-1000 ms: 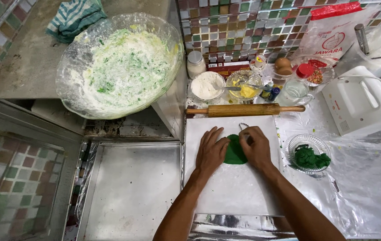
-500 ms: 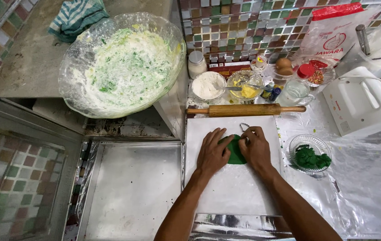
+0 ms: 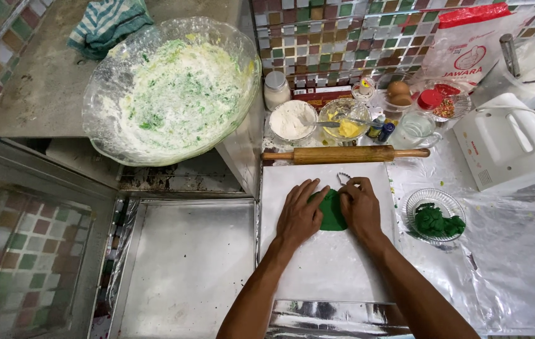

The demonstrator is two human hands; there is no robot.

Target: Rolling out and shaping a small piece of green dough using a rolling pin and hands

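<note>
Hands unmoved | both hands' (image 3: 300,216) (image 3: 360,210) fingers pressed flat on green dough (image 3: 331,210) | board (image 3: 327,276) edges clear

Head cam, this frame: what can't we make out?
- Green dough: its sides lie under the left hand and right hand, so the full shape is hidden.
- Small metal cutter: too small, partly behind the right hand's fingertips.
- Small bottles behind the rolling pin: too small.
</note>
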